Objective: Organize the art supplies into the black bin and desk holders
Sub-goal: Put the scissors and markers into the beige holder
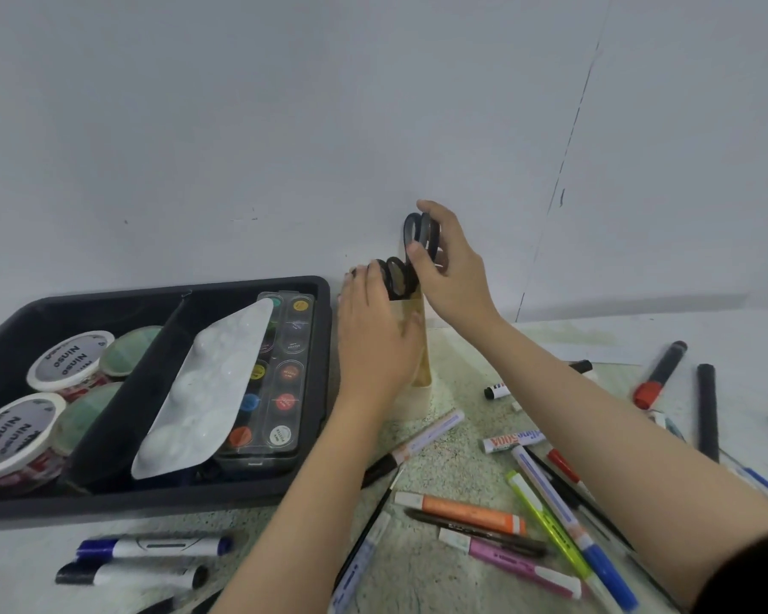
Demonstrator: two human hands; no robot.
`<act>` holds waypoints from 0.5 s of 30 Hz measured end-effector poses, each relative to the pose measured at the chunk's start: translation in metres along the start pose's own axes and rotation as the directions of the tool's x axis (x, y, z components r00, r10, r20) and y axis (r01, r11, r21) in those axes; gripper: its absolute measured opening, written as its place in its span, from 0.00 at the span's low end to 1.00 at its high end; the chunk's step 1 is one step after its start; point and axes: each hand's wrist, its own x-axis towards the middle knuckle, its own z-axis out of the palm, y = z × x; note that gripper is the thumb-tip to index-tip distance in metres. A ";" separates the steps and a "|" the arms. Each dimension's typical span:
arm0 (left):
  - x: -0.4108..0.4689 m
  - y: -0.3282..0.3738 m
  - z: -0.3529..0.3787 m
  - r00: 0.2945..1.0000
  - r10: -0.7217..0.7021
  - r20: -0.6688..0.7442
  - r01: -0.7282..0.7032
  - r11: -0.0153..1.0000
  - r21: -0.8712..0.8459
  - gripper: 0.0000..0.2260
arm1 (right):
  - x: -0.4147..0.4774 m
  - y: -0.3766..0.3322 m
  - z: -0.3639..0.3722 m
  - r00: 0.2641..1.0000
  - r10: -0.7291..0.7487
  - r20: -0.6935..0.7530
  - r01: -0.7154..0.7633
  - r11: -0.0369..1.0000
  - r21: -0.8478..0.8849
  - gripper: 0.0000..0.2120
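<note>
The black bin (107, 507) lies at 9 o'clock from the desk holder (418, 397). The left hand (373, 343) grips this holder and steadies it. The right hand (455, 277) pinches the scissors (427, 228) by the handles, at 12 o'clock over the holder's mouth. I would lower them straight down, beside the other black handles (393, 270) already inside.

My speckled counter (455, 474) and what lies on it

The black bin (240, 498) sits on my left, reaching back toward the rear edge, and the cream desk holder (414, 401) stands just beside the bin's right side. A blue-capped marker (151, 547) lies at the front edge. An orange marker (462, 511), a yellow highlighter (546, 525) and a pink marker (515, 565) lie scattered front right, with a red-capped marker (659, 376) toward the right edge
</note>
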 end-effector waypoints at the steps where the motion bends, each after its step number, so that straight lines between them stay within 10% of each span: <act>1: 0.009 0.001 0.000 0.999 -0.045 0.016 0.045 0.999 0.016 0.32 | 0.000 -0.001 -0.002 1.000 0.008 -0.014 -0.008 1.000 0.027 0.16; 15: 0.045 -0.008 -0.004 0.983 -0.053 0.176 0.045 0.998 0.049 0.24 | 0.008 -0.001 -0.003 0.980 0.173 -0.102 -0.153 0.971 0.181 0.12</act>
